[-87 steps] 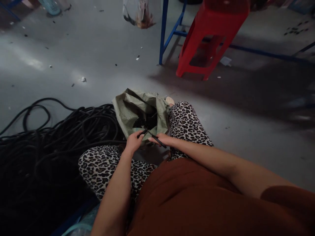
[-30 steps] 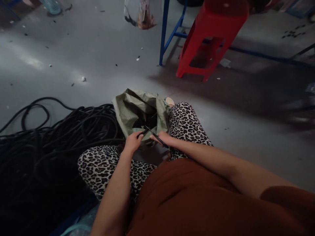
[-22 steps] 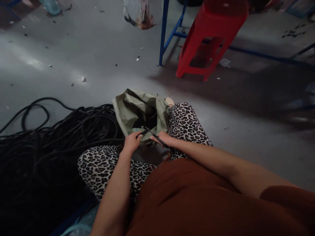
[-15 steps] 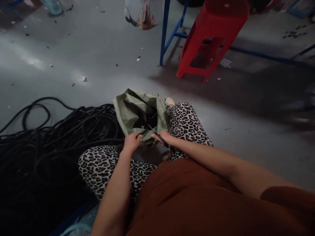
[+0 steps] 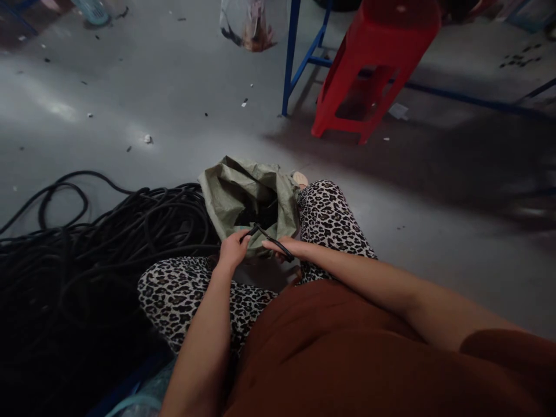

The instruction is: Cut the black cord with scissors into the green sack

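Observation:
My left hand (image 5: 233,249) is closed around a short, protruding end of black cord (image 5: 249,233). In my right hand (image 5: 292,247) are black-handled scissors (image 5: 280,245), their blades pointing up and left and meeting the tip of the cord. Both hands are over the near rim of an open, greenish woven sack (image 5: 216,194) standing between my knees. Small dark pieces (image 5: 249,216) lie inside the sack, too dim to make out singly. To the left spreads a large tangled heap of black cord (image 5: 143,226).
Ahead on the right stands a red plastic stool (image 5: 377,63) beside a blue metal frame (image 5: 290,63). A clear plastic bag (image 5: 252,26) rests on the floor farther off. Small scraps dot the grey floor (image 5: 174,104). A light-blue rim (image 5: 134,402) shows at bottom left.
The scissors in my right hand have shifted slightly left, so the blades now meet the cord's tip where a gap showed before. My left hand has barely moved.

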`<state>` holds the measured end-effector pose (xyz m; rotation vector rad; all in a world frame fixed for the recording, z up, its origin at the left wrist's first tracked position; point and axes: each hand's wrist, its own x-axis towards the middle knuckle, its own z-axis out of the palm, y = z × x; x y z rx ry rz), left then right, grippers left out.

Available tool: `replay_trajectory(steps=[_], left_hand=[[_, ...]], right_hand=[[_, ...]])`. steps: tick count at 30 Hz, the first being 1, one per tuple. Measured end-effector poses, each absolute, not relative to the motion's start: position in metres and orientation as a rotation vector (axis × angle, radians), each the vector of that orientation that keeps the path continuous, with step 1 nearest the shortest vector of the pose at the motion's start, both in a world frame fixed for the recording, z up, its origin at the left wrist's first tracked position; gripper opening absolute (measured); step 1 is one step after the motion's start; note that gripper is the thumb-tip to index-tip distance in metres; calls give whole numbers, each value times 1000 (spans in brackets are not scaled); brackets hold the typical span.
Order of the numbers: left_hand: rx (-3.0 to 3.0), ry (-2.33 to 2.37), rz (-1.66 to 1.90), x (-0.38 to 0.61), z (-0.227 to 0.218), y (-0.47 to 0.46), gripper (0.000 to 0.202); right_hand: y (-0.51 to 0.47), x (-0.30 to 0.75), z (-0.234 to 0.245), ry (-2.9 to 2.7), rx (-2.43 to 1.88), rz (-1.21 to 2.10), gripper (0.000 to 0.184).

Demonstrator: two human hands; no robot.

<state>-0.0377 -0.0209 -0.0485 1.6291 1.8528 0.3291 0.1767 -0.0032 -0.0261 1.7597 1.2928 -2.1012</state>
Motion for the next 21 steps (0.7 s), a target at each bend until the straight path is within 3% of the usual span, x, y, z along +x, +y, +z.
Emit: replay_trajectory(steps=[21], left_hand=[[1636,1785,275,-33,-50,-22,29]], right_hand=[[-3,175,-27,1296,1736,-2100,56]])
